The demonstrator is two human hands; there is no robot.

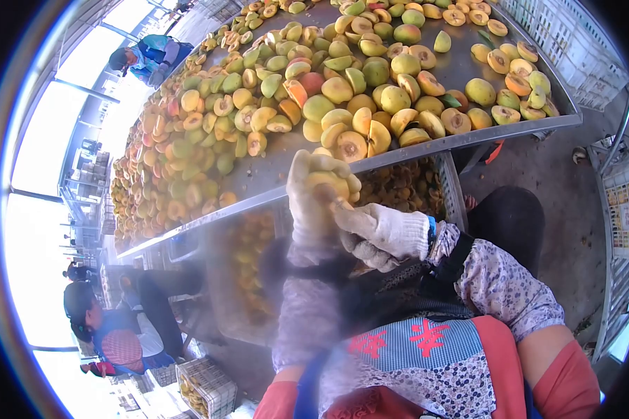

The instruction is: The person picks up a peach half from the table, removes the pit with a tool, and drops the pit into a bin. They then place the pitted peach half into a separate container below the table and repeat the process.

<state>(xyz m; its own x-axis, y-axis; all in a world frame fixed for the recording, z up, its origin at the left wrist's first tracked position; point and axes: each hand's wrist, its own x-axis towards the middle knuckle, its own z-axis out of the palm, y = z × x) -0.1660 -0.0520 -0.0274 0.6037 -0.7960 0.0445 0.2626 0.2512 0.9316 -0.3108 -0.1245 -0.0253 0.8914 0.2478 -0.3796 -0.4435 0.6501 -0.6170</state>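
Observation:
Just over the near edge of the metal table, my left hand, in a whitish glove, is closed around a yellow peach half. My right hand, gloved and stained at the fingers, meets it from the right. Its foremost fingers point at the cut side, and the others are curled. A small brownish thing shows where the fingers meet the fruit; whether it is the pit or a tool I cannot make out. Cut peach halves lie on the table directly beyond my hands.
The metal table bears many halved and whole peaches. Below its edge stand crates of fruit pieces. A person sits at the lower left, another person at the far side. White crates are stacked at right.

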